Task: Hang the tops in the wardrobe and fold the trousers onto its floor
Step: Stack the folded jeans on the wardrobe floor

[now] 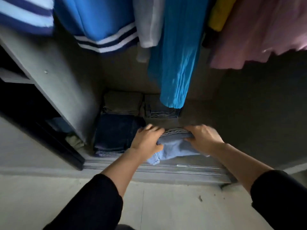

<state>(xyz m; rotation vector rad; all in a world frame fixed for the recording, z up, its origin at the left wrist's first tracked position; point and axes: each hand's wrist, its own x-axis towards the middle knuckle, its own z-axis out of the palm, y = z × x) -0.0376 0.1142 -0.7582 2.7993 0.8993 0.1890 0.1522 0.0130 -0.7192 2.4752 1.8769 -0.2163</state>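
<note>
- Both hands are down at the wardrobe's front edge: the left hand [148, 138] and the right hand [205, 136] hold the folded light-blue jeans [174, 148] by their two ends.
- The left hand's fingers reach over the far left corner of the bundle, with the thumb on the near cloth.
- The right hand's fingers curl round the far folded edge, where the layers show as stacked seams. It's smeared here, so finer finger detail is lost.
- The jeans sit low over the front of the wardrobe floor [232, 123], their near hem spilling toward the sliding-door track [166, 168]. Whether they are resting on the floor or just above it, I can't tell.
- Tight on the left is a folded dark navy jeans stack [116, 131], right by the left hand's fingers. Its far side is close to the grey side panel [63, 77].
- In the back row, folded olive trousers [123, 103] lie beside a folded denim pair [159, 110], both against the rear wall.
- A narrow strip of bare floor separates that back row from the light-blue jeans. To the right the floor runs wide and dark.
- Overhead, the turquoise pleated garment [176, 63] hangs lowest, its hem over the denim pair and beyond the hands.
- Higher up hang a blue jacket with striped hem [99, 22], a pale grey top [147, 22], a yellow garment [219, 14] and a pink garment [257, 35].
- Black sleeves [93, 201] cover both arms over the pale room floor [166, 205].
</note>
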